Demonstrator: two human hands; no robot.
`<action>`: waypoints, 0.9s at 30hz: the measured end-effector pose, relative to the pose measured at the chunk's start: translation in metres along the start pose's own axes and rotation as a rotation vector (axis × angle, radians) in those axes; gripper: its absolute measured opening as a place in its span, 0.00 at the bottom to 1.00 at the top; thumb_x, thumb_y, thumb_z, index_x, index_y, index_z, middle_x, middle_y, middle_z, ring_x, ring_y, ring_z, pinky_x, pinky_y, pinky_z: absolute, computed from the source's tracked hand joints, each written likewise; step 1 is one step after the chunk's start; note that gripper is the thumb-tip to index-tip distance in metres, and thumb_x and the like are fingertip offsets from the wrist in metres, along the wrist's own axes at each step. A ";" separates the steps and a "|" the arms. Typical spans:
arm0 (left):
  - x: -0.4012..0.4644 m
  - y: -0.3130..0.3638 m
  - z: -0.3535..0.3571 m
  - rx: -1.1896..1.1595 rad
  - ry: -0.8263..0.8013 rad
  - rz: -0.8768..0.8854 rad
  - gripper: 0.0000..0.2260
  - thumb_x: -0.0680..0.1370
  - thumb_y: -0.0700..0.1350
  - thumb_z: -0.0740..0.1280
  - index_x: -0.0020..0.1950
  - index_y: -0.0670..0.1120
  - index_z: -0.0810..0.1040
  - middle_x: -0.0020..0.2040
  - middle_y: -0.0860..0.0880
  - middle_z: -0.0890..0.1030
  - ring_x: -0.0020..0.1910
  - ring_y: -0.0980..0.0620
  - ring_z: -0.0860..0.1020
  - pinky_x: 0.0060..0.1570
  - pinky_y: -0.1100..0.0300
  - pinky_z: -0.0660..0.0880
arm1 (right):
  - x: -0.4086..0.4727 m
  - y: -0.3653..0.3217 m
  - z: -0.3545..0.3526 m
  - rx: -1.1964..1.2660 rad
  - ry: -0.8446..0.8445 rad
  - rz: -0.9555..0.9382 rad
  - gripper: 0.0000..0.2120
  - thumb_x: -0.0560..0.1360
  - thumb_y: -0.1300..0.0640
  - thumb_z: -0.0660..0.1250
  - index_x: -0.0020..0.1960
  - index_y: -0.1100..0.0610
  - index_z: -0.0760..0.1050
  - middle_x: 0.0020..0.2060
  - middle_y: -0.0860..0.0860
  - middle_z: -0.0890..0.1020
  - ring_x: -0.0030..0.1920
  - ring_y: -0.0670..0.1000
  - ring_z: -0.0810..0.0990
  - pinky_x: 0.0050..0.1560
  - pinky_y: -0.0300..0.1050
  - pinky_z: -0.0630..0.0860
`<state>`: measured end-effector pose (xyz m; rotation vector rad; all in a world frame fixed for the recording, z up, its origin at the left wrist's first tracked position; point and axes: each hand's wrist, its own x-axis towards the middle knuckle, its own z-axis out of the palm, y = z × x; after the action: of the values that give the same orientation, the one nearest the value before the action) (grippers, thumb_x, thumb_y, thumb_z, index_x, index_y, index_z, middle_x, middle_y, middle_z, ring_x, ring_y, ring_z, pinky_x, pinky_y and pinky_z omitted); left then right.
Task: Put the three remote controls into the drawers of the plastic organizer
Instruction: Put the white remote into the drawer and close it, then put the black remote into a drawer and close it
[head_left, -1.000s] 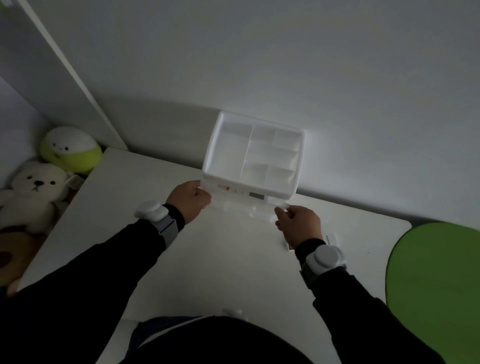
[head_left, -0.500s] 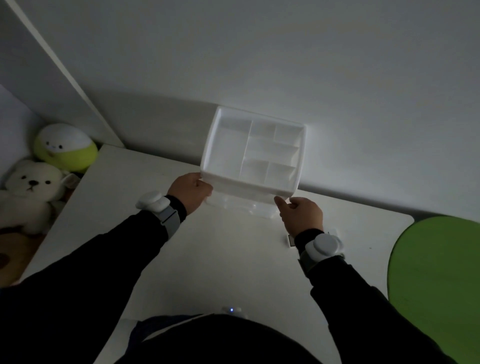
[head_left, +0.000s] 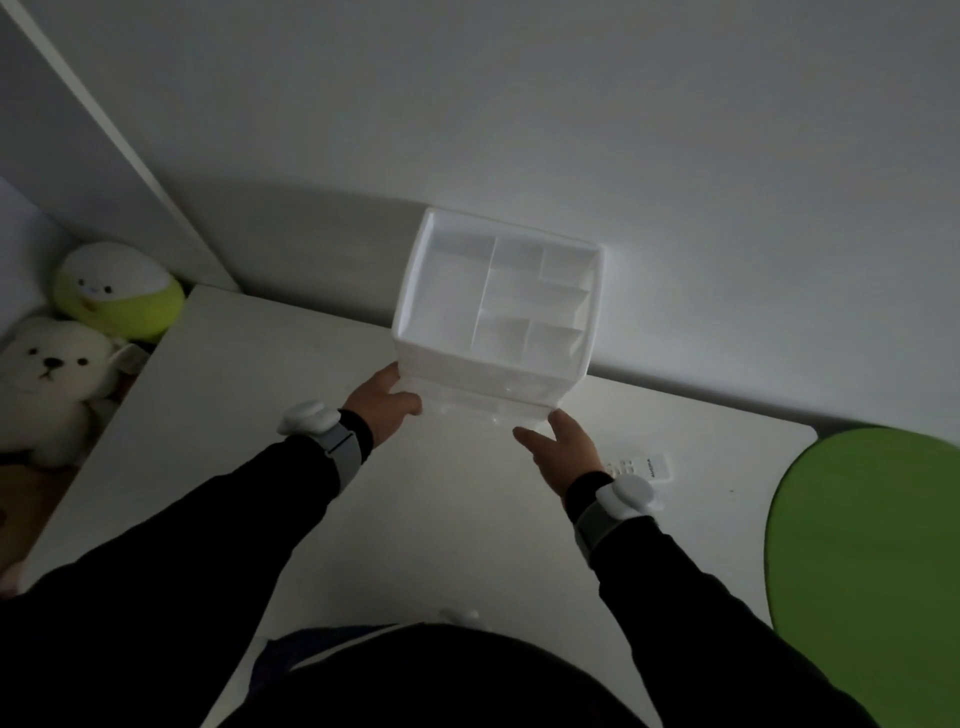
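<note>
The white plastic organizer (head_left: 498, 317) is sitting against the wall at the table's (head_left: 260, 395) twelve o'clock edge. The left hand (head_left: 382, 408) is curling against its lower left corner; the right hand (head_left: 563, 449) is lying open, fingers spread, touching the front. One white rectangular remote control (head_left: 641, 466) is lying at four o'clock — half hidden behind the right wrist. The drawer fronts are too dim to make out.

White remote control (head_left: 640, 466) beside right wrist: small dark print, possibly "AUCMA", too blurred to confirm.
</note>
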<state>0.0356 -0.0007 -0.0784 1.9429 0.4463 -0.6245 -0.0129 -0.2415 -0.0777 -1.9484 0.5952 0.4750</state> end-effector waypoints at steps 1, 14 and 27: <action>0.007 -0.008 0.000 0.002 -0.007 -0.002 0.32 0.58 0.50 0.66 0.63 0.57 0.74 0.62 0.48 0.79 0.59 0.43 0.76 0.53 0.55 0.72 | -0.003 0.000 0.000 -0.004 -0.001 -0.011 0.22 0.74 0.55 0.71 0.67 0.56 0.73 0.46 0.39 0.77 0.55 0.50 0.79 0.59 0.44 0.74; -0.052 -0.024 0.009 -0.176 -0.038 -0.044 0.41 0.62 0.45 0.66 0.75 0.47 0.59 0.73 0.47 0.67 0.64 0.55 0.68 0.66 0.58 0.66 | -0.043 0.030 0.005 -0.011 -0.040 0.013 0.36 0.74 0.54 0.72 0.77 0.60 0.60 0.75 0.54 0.67 0.70 0.53 0.72 0.69 0.48 0.71; -0.072 -0.060 0.017 -0.261 -0.027 -0.050 0.43 0.60 0.44 0.65 0.76 0.47 0.58 0.75 0.47 0.63 0.72 0.49 0.67 0.61 0.61 0.63 | -0.059 0.063 0.012 -0.006 -0.018 0.021 0.35 0.69 0.51 0.75 0.72 0.58 0.68 0.70 0.54 0.74 0.58 0.51 0.79 0.63 0.60 0.77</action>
<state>-0.0595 0.0068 -0.0843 1.6788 0.5333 -0.5924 -0.0986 -0.2428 -0.0939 -1.9430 0.6037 0.5080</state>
